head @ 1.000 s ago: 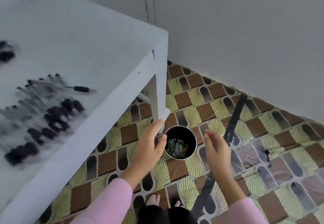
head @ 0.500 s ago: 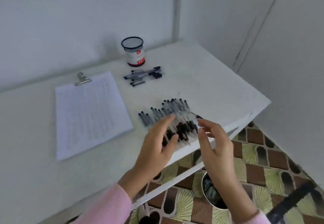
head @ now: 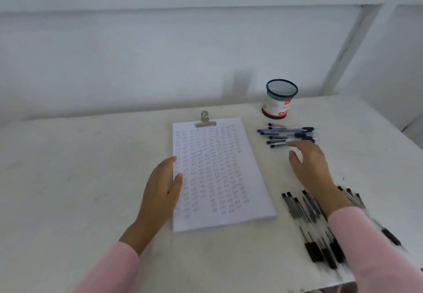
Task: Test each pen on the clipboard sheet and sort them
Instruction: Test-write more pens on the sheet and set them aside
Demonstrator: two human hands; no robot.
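Clipboard sheet [head: 217,173] lies lengthwise, clip [head: 205,120] at far end; left hand [head: 161,192] flat on its edge, right hand [head: 309,164] spread, empty, near sideways-lying pens [head: 288,134]

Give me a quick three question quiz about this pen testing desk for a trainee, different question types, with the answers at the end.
1. True or false: the right hand has a pen in its grip.
2. Which is nearest the mesh cup? A) the small pen group B) the big pen row C) the left hand
3. Fill in: the left hand rests at the ___ edge of the sheet.

Key: 1 false, it is open and empty, reaching towards the small group. 2 A. 3 left.
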